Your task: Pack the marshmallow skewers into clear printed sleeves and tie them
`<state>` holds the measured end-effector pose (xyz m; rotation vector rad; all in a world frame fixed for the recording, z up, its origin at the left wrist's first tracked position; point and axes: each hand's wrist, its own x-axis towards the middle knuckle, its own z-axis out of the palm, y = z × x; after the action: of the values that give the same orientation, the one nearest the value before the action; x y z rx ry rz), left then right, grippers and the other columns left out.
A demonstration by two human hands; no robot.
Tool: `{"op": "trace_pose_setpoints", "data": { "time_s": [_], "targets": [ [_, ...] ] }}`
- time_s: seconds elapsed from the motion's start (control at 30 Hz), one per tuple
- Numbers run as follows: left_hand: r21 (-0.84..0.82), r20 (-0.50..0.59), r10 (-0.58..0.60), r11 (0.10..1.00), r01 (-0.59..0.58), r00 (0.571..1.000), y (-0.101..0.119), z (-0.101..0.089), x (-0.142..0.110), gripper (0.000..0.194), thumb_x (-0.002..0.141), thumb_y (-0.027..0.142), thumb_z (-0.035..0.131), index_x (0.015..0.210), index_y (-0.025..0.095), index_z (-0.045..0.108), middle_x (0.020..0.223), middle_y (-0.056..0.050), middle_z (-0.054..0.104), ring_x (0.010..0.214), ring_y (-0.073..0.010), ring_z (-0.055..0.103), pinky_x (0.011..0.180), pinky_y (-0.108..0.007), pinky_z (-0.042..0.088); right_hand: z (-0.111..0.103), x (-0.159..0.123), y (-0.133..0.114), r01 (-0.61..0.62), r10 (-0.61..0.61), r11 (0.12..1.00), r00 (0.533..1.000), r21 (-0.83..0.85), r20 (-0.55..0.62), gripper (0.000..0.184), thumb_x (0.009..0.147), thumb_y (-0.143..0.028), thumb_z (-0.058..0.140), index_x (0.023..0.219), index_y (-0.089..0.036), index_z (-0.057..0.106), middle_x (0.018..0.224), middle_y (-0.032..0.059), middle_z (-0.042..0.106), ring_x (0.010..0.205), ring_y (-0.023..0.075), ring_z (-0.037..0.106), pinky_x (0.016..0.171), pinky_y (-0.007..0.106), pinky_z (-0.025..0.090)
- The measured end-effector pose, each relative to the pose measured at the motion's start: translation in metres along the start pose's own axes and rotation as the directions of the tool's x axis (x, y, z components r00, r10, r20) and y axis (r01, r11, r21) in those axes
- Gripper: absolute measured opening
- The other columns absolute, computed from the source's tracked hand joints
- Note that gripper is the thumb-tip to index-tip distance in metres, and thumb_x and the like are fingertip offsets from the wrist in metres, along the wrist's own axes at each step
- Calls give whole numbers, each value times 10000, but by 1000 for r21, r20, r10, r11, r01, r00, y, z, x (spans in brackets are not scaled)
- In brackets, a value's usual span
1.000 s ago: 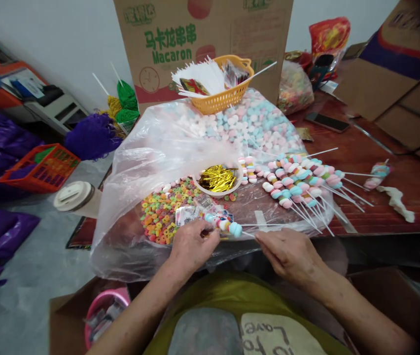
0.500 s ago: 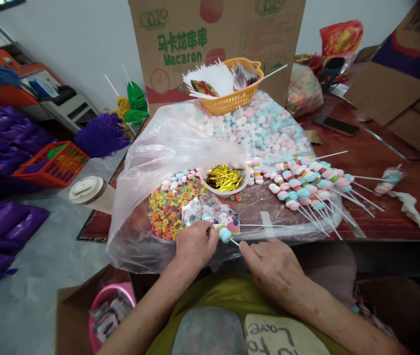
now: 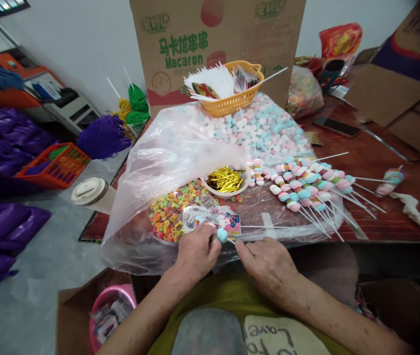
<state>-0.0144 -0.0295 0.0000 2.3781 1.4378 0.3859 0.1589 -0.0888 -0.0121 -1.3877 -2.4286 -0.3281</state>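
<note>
My left hand [image 3: 198, 248] is closed around a marshmallow skewer, its fingers hiding most of the sweets. A pale blue marshmallow [image 3: 222, 235] sticks out on the right side of that hand. From there a short piece of white stick [image 3: 231, 241] runs to my right hand [image 3: 268, 260], where thumb and fingers grip it. Printed cards [image 3: 228, 222] lie just beyond my left hand, with another white stick [image 3: 262, 227] beside them. Ring-shaped candies [image 3: 167, 217] are heaped to the left. Behind the cards stands a white bowl [image 3: 246, 186] of gold twist ties [image 3: 225, 179].
Finished marshmallow skewers [image 3: 306, 182] are piled on the right. Loose marshmallows [image 3: 265, 123] lie under clear plastic sheeting [image 3: 147, 148]. A yellow basket [image 3: 228, 106] with white sticks stands before a large carton [image 3: 180, 29]. A lidded cup [image 3: 93, 193] is at the left edge.
The blue marshmallow and my right hand have shifted slightly left, and my fingers sit a little closer together. Both hands keep their hold. The view has moved slightly.
</note>
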Motion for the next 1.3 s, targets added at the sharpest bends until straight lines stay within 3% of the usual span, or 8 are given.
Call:
{"op": "trace_pose_setpoints", "data": {
  "time_s": [0.17,0.43,0.53,0.63,0.73,0.8,1.13,1.3],
  "targets": [
    [-38,-80,-117,993,114,990,-3,2,2,162,803,213,408,724,190,546,688,-12,601,639,-141,550,595,-241,380,3,1,5,-87,99,984,992,154,-75,195,781,-58,419,705,-156,570,501,-10,538,458,122,450,525,298,203],
    [-170,-127,57,982,-78,990,-3,2,-1,193,843,198,366,755,178,537,662,-6,570,599,-121,530,584,-226,407,11,1,8,-135,159,971,981,198,-108,234,828,-93,401,669,-159,561,497,-6,529,461,116,443,530,291,222],
    [-130,-112,205,967,-219,972,-15,-21,9,223,860,326,432,969,176,558,909,-57,630,860,-172,575,771,-285,433,9,-2,19,-78,109,968,987,237,-118,200,830,-86,405,800,-142,595,556,4,573,513,125,484,540,278,248],
    [139,77,313,937,-321,947,-24,-37,27,698,636,526,663,1203,172,463,1245,-144,508,1156,-312,438,965,-443,310,1,-3,34,-20,64,957,988,288,-143,192,844,-90,404,841,-142,589,591,12,595,557,131,509,556,267,275],
    [200,337,272,915,-351,901,-23,-36,40,358,713,429,615,979,191,592,949,-76,653,902,-248,583,825,-354,392,-8,-4,47,33,8,951,991,307,-133,208,848,-82,385,863,-153,580,604,13,593,567,133,509,564,264,287],
    [150,398,238,936,-319,886,-17,-31,44,144,775,323,538,789,196,606,732,-19,649,700,-178,592,642,-259,390,-14,-5,54,63,-36,952,995,301,-94,231,842,-75,364,855,-160,578,617,18,598,566,134,506,573,265,297],
    [63,332,195,972,-228,923,15,-8,42,217,732,400,564,824,214,627,749,-13,663,692,-179,590,560,-238,318,-15,-4,54,-69,30,923,994,378,110,226,879,-175,382,773,-177,582,689,37,644,574,137,515,555,254,297],
    [37,419,132,986,-162,898,9,-21,44,371,674,514,624,888,210,613,738,0,645,670,-173,570,537,-222,304,-17,-3,63,-31,-27,925,989,379,147,266,871,-144,354,764,-174,595,648,39,625,593,145,527,581,262,307]
  ]
}}
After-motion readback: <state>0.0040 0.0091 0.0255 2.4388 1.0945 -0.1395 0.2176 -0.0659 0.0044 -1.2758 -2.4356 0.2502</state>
